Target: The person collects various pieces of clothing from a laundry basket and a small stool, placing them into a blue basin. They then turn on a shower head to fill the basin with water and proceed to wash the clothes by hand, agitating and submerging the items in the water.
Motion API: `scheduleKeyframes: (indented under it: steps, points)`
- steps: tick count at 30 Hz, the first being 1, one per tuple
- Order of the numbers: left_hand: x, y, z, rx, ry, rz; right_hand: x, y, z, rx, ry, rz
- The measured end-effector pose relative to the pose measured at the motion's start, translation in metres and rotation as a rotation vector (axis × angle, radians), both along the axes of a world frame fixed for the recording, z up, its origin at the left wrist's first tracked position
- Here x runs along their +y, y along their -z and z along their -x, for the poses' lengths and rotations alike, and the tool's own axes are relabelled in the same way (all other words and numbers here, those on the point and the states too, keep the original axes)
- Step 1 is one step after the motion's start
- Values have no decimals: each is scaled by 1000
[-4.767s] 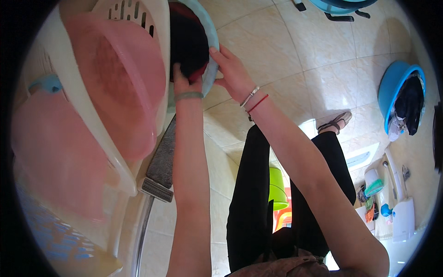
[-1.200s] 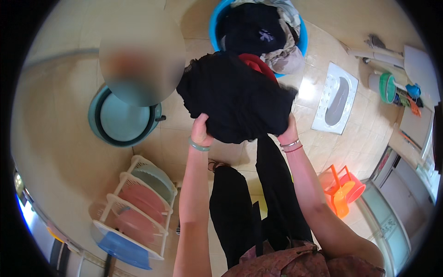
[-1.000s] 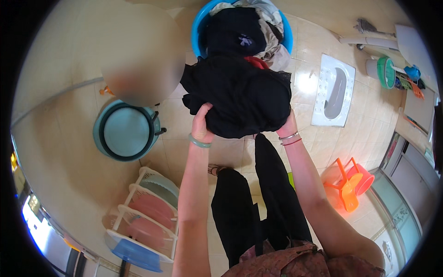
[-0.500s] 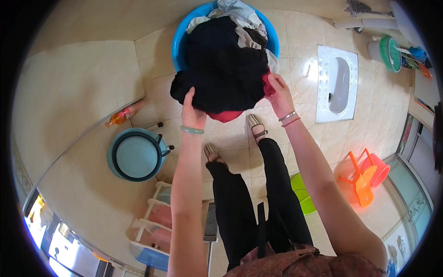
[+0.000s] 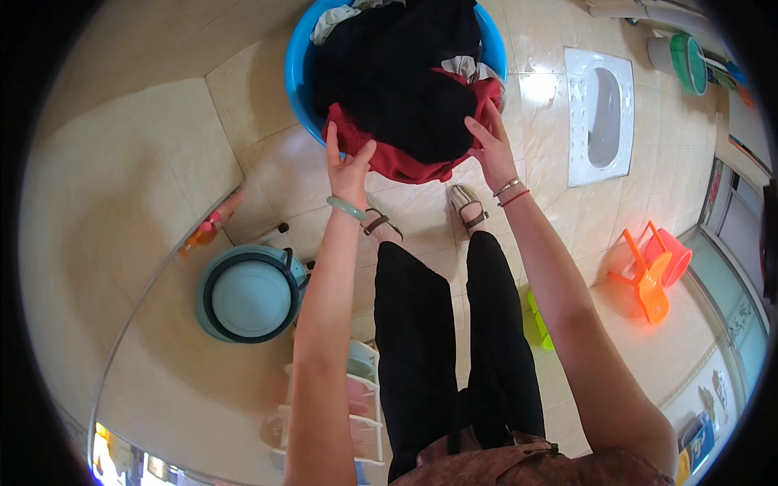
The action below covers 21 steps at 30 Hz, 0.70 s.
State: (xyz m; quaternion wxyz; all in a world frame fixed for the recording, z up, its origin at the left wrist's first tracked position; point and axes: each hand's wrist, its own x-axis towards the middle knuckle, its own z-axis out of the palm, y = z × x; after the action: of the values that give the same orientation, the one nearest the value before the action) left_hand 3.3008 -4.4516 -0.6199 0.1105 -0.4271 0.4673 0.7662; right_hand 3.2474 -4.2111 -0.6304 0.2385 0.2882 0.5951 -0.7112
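Note:
A crumpled black garment (image 5: 397,89) with a red garment (image 5: 413,166) showing along its near side and right edge rests on the heap in a blue basin (image 5: 297,73). My left hand (image 5: 350,172) touches the red cloth at the near left, its thumb and forefinger spread apart. At the near right my right hand (image 5: 492,154) lies against the red and black cloth, thumb and fingers apart. Neither hand shows a grip on the cloth, though some fingertips are hidden. Pale clothes (image 5: 332,24) poke out at the basin's left and right sides.
A white squat toilet (image 5: 577,113) is set in the tiled floor on the right. Left of my legs stands a teal basin (image 5: 251,300), with a white rack (image 5: 369,421) nearer. An orange chair (image 5: 651,287), a pink bucket (image 5: 674,255) and a green basin (image 5: 538,320) stand to the right.
The black and red bundle has gone from my hands down into the blue basin. More red cloth shows now, and my fingers have spread. My left foot has stepped forward.

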Motion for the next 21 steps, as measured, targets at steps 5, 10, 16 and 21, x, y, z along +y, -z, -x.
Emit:
scheduleKeyframes:
  steps: [5,10,16,21]
  points:
    - [-15,4,-18,9,-11,-77,-12,-7,-13,-29,0,-109]
    - [-17,19,-3,160,221,364,-38,-15,4,89,-27,-259]
    - [5,16,41,358,587,1056,-48,3,66,685,-581,-1122]
    - [35,25,48,173,1107,1083,-65,49,127,995,-771,-1310]
